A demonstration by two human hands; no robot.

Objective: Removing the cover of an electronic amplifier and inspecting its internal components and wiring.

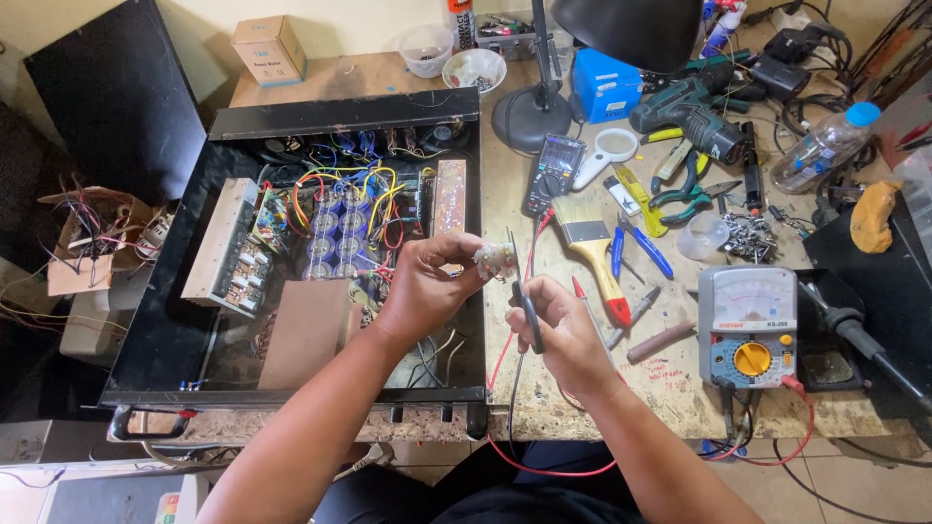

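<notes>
My left hand [427,281] grips a small pale electronic part [495,257] with metal pins, held above the right edge of an open black amplifier chassis [165,340]. My right hand [558,325] holds a black test probe [529,315], its tip pointing up at the part. A red lead [505,354] and a black lead run from the probes toward an analog multimeter [748,325] at the right. Inside the chassis sit blue capacitors [335,233], coloured wires and circuit boards.
A paintbrush [594,254], blue-handled pliers [636,247], a digital meter [551,173], magnifier [612,147], cordless drill [694,116], lamp base [529,116], plastic bottle [825,146] and soldering iron [864,344] crowd the wooden bench. A cardboard box [270,49] and bowls stand at the back.
</notes>
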